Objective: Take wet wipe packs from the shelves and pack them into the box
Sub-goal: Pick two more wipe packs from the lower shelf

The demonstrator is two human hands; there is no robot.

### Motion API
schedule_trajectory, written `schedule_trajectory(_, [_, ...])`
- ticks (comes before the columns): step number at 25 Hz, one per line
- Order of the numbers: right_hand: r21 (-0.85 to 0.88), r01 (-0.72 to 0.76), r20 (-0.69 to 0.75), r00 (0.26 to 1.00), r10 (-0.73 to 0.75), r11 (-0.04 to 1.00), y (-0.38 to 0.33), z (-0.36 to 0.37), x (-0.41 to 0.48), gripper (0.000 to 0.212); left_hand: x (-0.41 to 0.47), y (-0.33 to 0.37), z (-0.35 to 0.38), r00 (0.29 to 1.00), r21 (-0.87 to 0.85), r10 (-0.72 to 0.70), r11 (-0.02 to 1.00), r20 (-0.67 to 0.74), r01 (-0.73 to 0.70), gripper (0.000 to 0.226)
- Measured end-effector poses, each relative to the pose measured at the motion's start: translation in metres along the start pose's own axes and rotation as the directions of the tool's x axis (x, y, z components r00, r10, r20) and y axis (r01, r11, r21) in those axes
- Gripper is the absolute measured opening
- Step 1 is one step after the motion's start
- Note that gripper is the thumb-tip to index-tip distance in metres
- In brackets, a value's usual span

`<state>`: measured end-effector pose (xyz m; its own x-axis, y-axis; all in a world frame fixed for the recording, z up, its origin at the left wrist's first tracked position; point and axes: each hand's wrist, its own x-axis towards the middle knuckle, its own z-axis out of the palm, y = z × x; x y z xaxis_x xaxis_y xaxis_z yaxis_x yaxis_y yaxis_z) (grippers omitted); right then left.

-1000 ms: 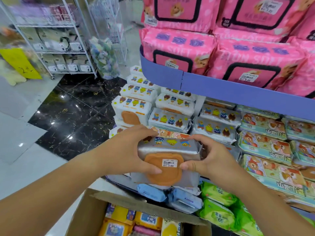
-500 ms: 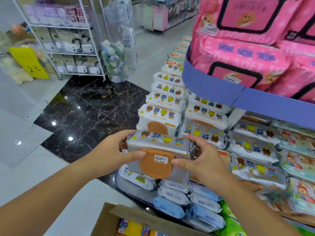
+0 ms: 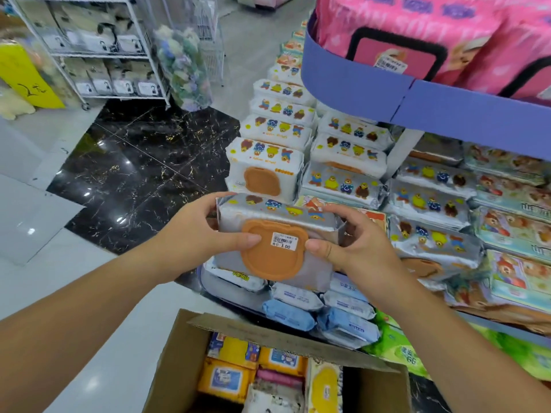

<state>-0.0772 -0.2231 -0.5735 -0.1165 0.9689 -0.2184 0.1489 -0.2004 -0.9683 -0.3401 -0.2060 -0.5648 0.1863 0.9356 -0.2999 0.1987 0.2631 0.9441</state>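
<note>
Purple-edged shelves (image 3: 447,105) stacked with pink and bear-print packs fill twelve to three o'clock. An open brown cardboard box (image 3: 298,344) holding yellow packs sits at six. At centre, above the box, both grips hold a silver bear-print wet wipe pack (image 3: 277,213) with an orange lid and a price sticker. The left hand (image 3: 190,234) is at its nine, the right hand (image 3: 357,242) at its three.

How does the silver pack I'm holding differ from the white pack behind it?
The silver pack has grey foil; the white pack has white wrap. The silver pack's lid bears a price sticker; the white pack's lid is bare. Left hand and right hand grip the silver pack; the white pack sits untouched. Both have orange bear-shaped lids.
</note>
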Motion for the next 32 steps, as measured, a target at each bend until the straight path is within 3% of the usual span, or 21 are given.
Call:
schedule_trajectory(4, [-0.006, 0.007, 0.012, 1.000, -0.007, 1.000, -0.005, -0.007, -0.023, 0.075, -0.024, 0.009, 0.006, 1.000, 0.027, -0.008, 1.000, -0.011, 0.008, 0.086])
schedule_trajectory(9, [-0.009, -0.004, 0.098, 0.995, 0.005, 1.000, 0.002, 0.007, -0.023, 0.078, -0.035, -0.002, -0.002, 0.999, 0.092, -0.033, 0.995, -0.023, 0.035, 0.082])
schedule_trajectory(15, [0.003, -0.037, 0.026, 0.999, 0.037, 0.999, 0.015, 0.050, -0.005, 0.083, -0.013, -0.023, -0.043, 1.000, 0.122, -0.010, 0.992, 0.020, 0.007, 0.082])
schedule_trajectory(21, [0.036, -0.094, -0.110, 0.989, 0.097, 0.995, 0.016, 0.104, 0.017, 0.076, 0.026, -0.038, -0.095, 0.995, 0.193, 0.020, 0.980, 0.097, -0.039, 0.085])
schedule_trajectory(25, [-0.156, -0.112, -0.134, 0.987, 0.092, 0.981, 0.004, 0.107, 0.045, 0.082, 0.058, -0.041, -0.109, 0.988, 0.329, 0.082, 0.937, 0.127, -0.120, 0.100])
schedule_trajectory(27, [-0.351, -0.113, -0.114, 0.990, 0.077, 0.930, -0.007, 0.101, 0.060, 0.081, 0.075, -0.040, -0.110, 0.985, 0.362, 0.125, 0.919, 0.115, -0.159, 0.095])
schedule_trajectory(29, [-0.572, -0.107, -0.090, 0.994, 0.068, 0.814, -0.022, 0.091, 0.078, 0.088, 0.090, -0.038, -0.107, 0.983, 0.363, 0.159, 0.914, 0.094, -0.182, 0.088])
schedule_trajectory(32, [-0.865, -0.051, -0.074, 0.997, -0.027, 0.499, -0.027, 0.077, 0.103, 0.089, 0.112, -0.040, -0.095, 0.981, 0.355, 0.179, 0.914, 0.075, -0.195, 0.087])
